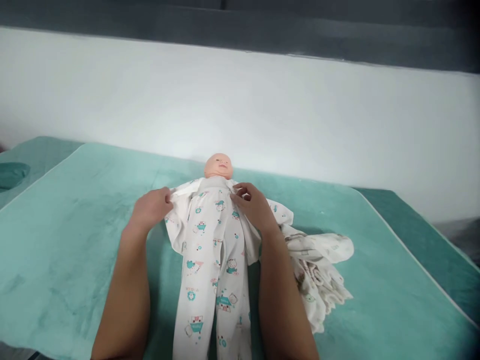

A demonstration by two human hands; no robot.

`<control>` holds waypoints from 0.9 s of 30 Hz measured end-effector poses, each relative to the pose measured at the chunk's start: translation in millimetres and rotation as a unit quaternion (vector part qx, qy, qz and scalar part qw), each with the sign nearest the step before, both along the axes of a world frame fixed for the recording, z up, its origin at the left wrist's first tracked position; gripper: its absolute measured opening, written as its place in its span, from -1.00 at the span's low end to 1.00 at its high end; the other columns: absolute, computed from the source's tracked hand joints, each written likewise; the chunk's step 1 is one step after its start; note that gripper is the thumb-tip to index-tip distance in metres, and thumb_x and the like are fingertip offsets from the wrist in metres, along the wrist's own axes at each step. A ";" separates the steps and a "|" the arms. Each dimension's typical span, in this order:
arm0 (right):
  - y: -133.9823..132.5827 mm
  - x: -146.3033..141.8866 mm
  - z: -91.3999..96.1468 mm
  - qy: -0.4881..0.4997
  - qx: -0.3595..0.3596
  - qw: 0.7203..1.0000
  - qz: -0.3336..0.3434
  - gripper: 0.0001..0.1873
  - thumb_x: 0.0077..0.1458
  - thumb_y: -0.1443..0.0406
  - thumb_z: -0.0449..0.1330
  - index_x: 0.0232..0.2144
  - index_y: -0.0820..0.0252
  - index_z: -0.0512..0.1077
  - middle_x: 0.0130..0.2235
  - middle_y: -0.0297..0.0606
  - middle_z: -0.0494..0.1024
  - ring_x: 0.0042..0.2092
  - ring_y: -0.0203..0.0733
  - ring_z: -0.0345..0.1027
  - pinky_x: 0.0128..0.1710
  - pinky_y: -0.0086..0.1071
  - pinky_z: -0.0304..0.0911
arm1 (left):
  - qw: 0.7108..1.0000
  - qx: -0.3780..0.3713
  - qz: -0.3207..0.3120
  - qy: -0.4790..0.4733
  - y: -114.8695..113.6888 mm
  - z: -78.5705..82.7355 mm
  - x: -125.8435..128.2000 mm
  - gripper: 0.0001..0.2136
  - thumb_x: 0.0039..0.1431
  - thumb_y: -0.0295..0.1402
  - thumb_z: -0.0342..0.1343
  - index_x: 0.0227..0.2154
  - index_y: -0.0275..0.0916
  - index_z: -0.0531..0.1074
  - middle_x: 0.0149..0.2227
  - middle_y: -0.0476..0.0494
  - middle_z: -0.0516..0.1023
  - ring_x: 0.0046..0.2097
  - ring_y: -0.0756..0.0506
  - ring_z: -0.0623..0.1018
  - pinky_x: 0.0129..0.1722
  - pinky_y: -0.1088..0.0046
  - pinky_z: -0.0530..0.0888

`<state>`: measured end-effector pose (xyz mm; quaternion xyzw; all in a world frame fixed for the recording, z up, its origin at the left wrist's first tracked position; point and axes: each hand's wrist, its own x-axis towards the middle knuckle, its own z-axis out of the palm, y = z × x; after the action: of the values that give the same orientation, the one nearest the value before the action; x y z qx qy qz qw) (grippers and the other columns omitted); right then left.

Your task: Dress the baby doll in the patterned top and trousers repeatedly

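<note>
A baby doll [218, 166] lies on its back, its bare head toward the wall. White printed baby trousers [204, 260] cover its front up to the chest, the legs stretching toward me. Under them a white baby shirt [176, 220] spreads out at both sides. My left hand [153, 206] is closed, pinching the shirt's edge by the doll's shoulder, at the left of the picture. My right hand [253, 202] has its fingers bent at the opposite side of the chest, thumb and forefinger at the cloth near the trousers' top. What its fingertips hold is partly hidden.
A crumpled heap of pale printed baby clothes [318, 270] lies right of my right forearm. Green cloth [93, 240] covers the padded surface, with darker green [420, 235] at the right side. Behind the doll rises a white wall [240, 110] with a dark band above.
</note>
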<state>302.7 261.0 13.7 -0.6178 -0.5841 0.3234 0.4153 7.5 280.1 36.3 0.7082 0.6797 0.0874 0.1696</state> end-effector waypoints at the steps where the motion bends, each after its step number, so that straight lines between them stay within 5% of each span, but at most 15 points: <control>1: 2.8 -1.1 -7.0 0.030 0.013 0.999 -0.027 -0.62 0.05 0.08 0.24 -0.12 0.13 0.45 -0.32 -0.39 0.42 -0.37 -0.29 0.23 -0.26 -0.35 0.24 | 0.998 -0.005 0.034 0.051 1.9 -0.8 -4.7 -0.95 0.06 -0.44 0.05 -0.43 -0.16 0.32 -0.37 -0.07 0.51 -0.34 -0.12 0.46 -0.40 0.40 0.25; 5: 8.7 -0.7 -34.0 0.103 0.056 0.982 -0.147 -0.57 -0.02 0.07 0.24 -0.14 0.19 0.42 -0.32 -0.35 0.40 -0.29 -0.22 0.32 -0.14 -0.29 0.31 | 0.991 -0.024 0.051 0.119 1.4 0.9 -6.5 -0.79 0.12 -0.46 0.01 -0.19 -0.11 0.42 -0.14 -0.15 0.57 -0.20 -0.20 0.55 -0.32 0.33 0.37; 10: 1.9 16.2 -58.5 0.074 0.076 0.969 -0.221 -0.51 0.00 0.07 0.21 -0.06 0.18 0.37 -0.14 -0.19 0.50 -0.23 -0.17 0.39 -0.10 -0.22 0.34 | 0.989 0.127 -0.055 0.046 -2.5 3.4 24.0 -0.68 0.32 -0.35 -0.07 0.09 -0.12 0.39 0.09 -0.23 0.49 0.10 -0.26 0.49 -0.09 0.25 0.44; 13: -5.5 39.7 -69.9 0.031 0.073 0.968 -0.237 -0.46 -0.01 0.05 0.22 -0.02 0.18 0.38 -0.07 -0.12 0.53 -0.23 -0.15 0.41 -0.08 -0.19 0.34 | 0.976 0.198 -0.091 -0.021 7.3 -13.6 42.2 -0.62 0.38 -0.25 -0.09 0.19 -0.15 0.33 0.19 -0.26 0.43 0.20 -0.26 0.42 0.07 0.23 0.40; 17: -16.9 82.9 -80.5 -0.046 0.046 0.963 -0.262 -0.42 -0.04 0.01 0.21 -0.03 0.22 0.42 -0.05 -0.07 0.52 -0.24 -0.11 0.37 -0.12 -0.15 0.34 | 0.979 0.194 -0.065 -0.027 22.7 -44.6 55.6 -0.60 0.42 -0.15 -0.15 0.19 -0.13 0.36 0.16 -0.26 0.48 0.18 -0.26 0.44 0.13 0.18 0.33; 22: -36.3 103.0 -73.8 -0.169 0.085 0.948 -0.256 -0.57 0.07 0.12 0.10 -0.09 0.25 0.46 -0.06 -0.02 0.48 -0.23 -0.07 0.36 -0.04 -0.07 0.34 | 0.982 0.191 0.005 0.002 30.6 -54.8 57.1 -0.60 0.44 -0.23 -0.24 0.07 -0.19 0.45 0.03 -0.28 0.58 0.09 -0.29 0.52 0.08 0.15 0.34; 27: -35.6 44.2 -42.6 -0.237 0.191 0.944 -0.130 -0.62 0.28 0.20 -0.05 0.03 0.10 0.43 0.13 -0.07 0.45 0.20 -0.02 0.27 0.23 -0.04 0.20 | 0.985 0.158 0.063 -0.012 33.0 -48.6 50.9 -0.57 0.43 -0.23 -0.28 -0.05 -0.25 0.50 -0.04 -0.35 0.62 0.02 -0.30 0.57 -0.01 0.19 0.37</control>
<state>346.9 225.5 -29.0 -0.6565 -0.6311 -0.0068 0.4132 58.3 313.2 -12.3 0.6804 0.6990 0.2124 0.0580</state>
